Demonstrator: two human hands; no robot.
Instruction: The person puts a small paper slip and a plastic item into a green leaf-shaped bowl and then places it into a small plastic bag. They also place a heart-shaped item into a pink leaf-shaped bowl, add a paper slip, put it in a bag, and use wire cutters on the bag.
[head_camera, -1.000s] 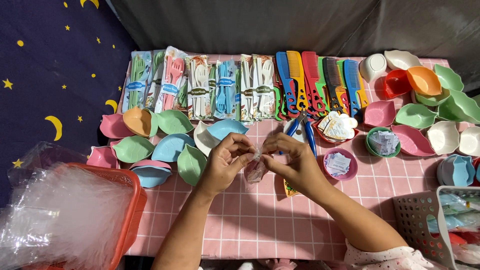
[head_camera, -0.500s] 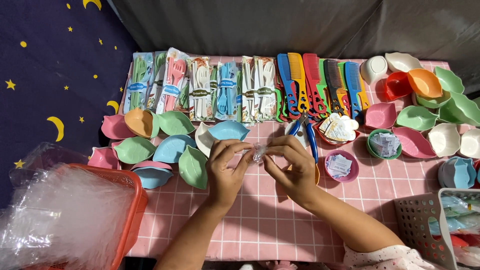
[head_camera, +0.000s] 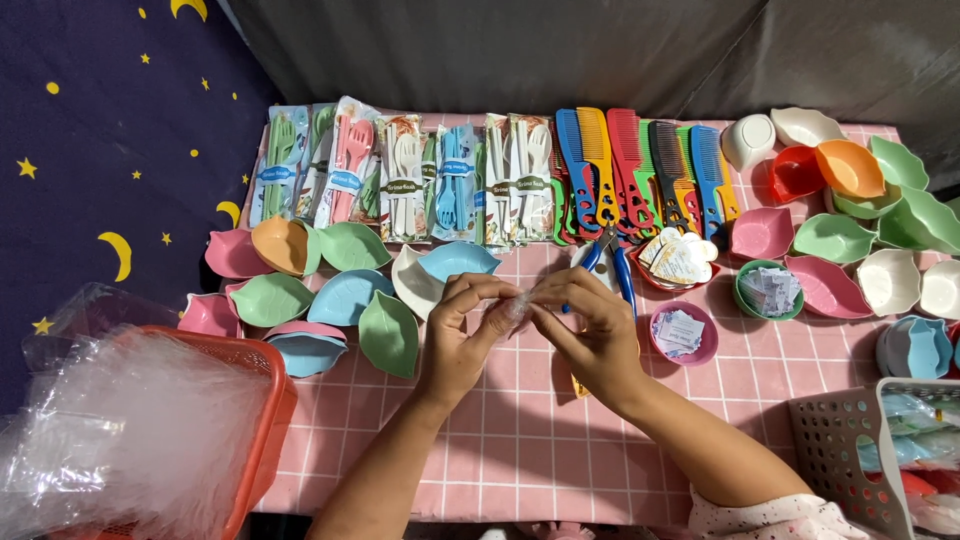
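Pinching small clear packet (head_camera: 518, 305) between left hand (head_camera: 462, 335), right hand (head_camera: 590, 335) fingertips.

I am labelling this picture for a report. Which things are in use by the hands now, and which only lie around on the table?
In use:
left hand
right hand
small clear plastic wrap, pinched between both hands

Lying about:
combs
cutlery packs
leaf-shaped dishes
blue-handled pliers
orange basket of clear bags
grey basket

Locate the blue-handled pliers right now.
In the head view the blue-handled pliers lie on the pink checked tablecloth just beyond the right hand, below the row of combs and left of the red dish of tags.
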